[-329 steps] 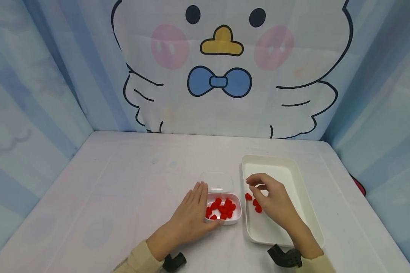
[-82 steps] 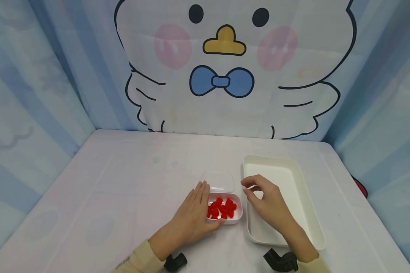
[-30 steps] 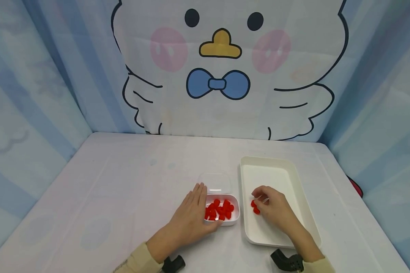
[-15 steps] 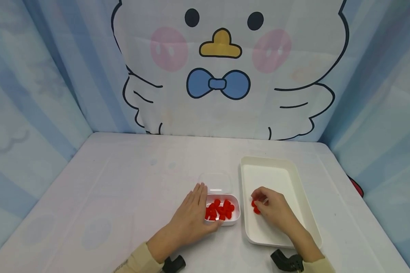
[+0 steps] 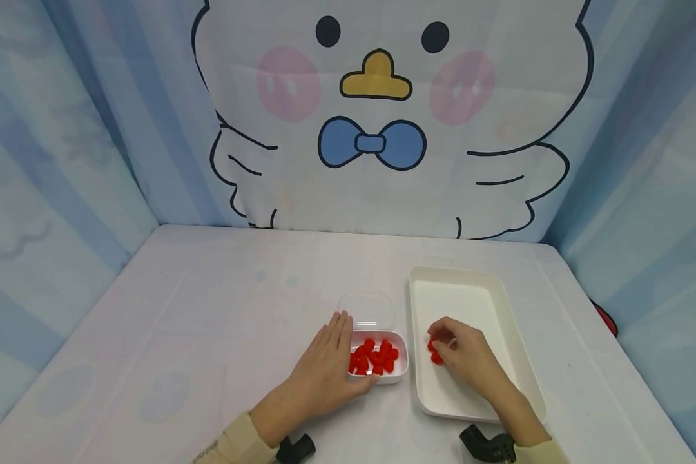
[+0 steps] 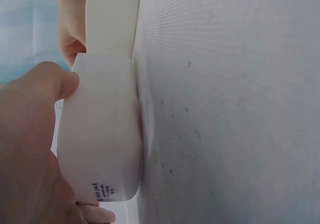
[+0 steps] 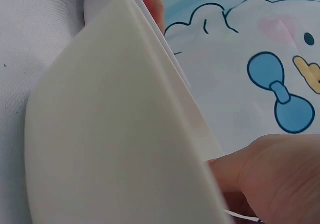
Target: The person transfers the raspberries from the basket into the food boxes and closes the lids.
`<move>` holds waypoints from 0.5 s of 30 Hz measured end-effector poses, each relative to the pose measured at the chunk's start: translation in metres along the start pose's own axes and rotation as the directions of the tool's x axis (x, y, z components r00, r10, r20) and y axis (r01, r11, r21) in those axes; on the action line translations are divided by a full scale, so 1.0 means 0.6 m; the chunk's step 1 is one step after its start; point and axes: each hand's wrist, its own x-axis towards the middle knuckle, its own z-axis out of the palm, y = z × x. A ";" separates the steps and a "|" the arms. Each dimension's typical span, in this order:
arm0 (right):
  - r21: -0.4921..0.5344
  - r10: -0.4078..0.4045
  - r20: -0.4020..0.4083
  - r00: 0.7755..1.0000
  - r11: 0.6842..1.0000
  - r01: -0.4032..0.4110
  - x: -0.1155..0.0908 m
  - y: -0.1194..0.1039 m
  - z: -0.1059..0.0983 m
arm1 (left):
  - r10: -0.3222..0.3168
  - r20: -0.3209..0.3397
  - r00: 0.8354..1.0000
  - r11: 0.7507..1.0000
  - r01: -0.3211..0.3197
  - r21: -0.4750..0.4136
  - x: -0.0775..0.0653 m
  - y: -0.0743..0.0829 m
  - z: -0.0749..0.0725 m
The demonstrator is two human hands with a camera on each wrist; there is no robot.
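Observation:
A small white box (image 5: 402, 365) with several small red pieces (image 5: 374, 356) inside stands beside the white tray (image 5: 471, 281). My left hand (image 5: 325, 367) rests along the box's left side with its fingers straight. Its thumb (image 6: 67, 82) lies over the front rim in the left wrist view. Over the tray's left part is my right hand (image 5: 470, 351), its thumb and forefinger bent close to red pieces (image 5: 437, 357). Whether a piece is pinched between those fingertips I cannot tell. The tray wall (image 7: 100, 108) hides the fingertips in the right wrist view.
A clear plastic lid (image 5: 367, 311) lies just behind the box. Both stand on a table with a pale cloth (image 5: 220, 290). A curtain with a cartoon figure (image 5: 371, 193) hangs at the back, and blue curtains (image 5: 52, 161) close the sides. Black wrist mounts (image 5: 487, 444) sit below the hands.
Since 2.7 seconds ago my right hand has moved from the tray's left edge to farther inside and lower, beside the red pieces. Over the last second it hardly moves. My left hand keeps its place.

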 end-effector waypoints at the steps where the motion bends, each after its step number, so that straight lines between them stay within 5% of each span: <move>1: -0.001 -0.003 -0.003 1.000 1.000 0.003 0.000 0.000 0.000 | 0.000 0.000 1.000 1.000 0.000 0.000 0.000 0.000 0.000; 15: 0.005 -0.022 -0.049 0.999 1.000 0.022 0.002 0.002 0.000 | -0.003 0.010 1.000 1.000 0.003 0.004 0.001 0.002 -0.001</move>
